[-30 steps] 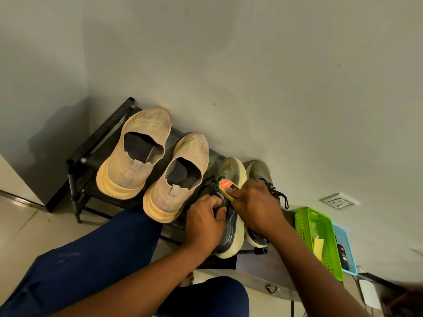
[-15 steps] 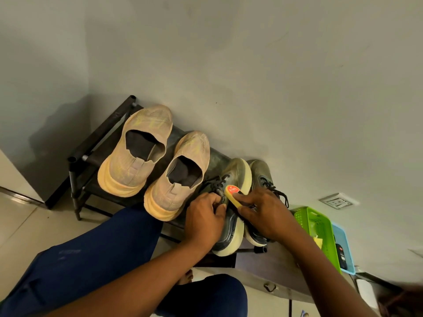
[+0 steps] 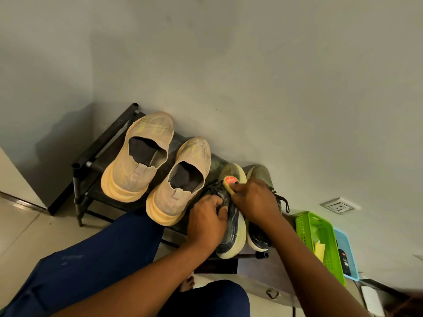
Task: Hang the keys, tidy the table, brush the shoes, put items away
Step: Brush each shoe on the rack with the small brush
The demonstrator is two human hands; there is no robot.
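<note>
A dark green laced sneaker (image 3: 231, 234) with a pale sole lies tilted on the black shoe rack (image 3: 100, 152). My left hand (image 3: 206, 221) grips its collar near the laces. My right hand (image 3: 255, 203) holds a yellow shoe brush with a red label (image 3: 230, 182) against the sneaker's upper. Its partner sneaker (image 3: 259, 177) stands just to the right, partly hidden by my right hand. Two beige slip-on shoes (image 3: 139, 156) (image 3: 183, 179) sit on the rack's left half.
A green plastic basket (image 3: 306, 227) and a blue tray (image 3: 345, 243) with small items rest on a low surface at right. A wall socket (image 3: 340, 205) is above them. My blue-trousered legs fill the lower left, and the wall is close behind the rack.
My right hand with the brush has slid slightly along the sneaker's upper toward the toe. My left hand keeps its hold on the shoe.
</note>
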